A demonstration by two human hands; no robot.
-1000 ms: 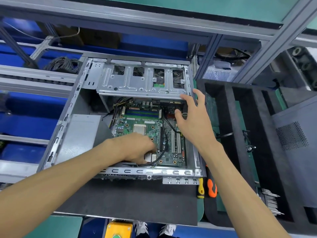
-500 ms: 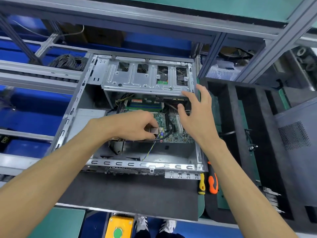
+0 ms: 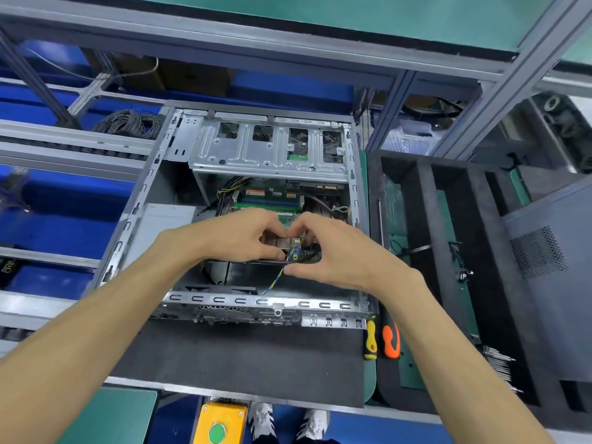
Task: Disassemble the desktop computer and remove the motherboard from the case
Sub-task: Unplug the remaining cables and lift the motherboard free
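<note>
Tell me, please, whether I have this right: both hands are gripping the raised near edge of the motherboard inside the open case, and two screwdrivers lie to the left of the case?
Not quite: the head view shows the screwdrivers to the right of the case, at its near corner. The rest holds: left hand and right hand grip the motherboard, raised at its near edge.

A dark grey foam mat point(image 3: 243, 366) covers the tabletop point(image 3: 112, 415), and the open grey metal computer case point(image 3: 134, 219) rests on it. Just right of the case's near corner lie a yellow-and-black screwdriver handle point(image 3: 371, 339) and an orange-and-black one point(image 3: 391, 341). Farther right of the case sits a black foam compartment tray point(image 3: 423, 219).
</note>
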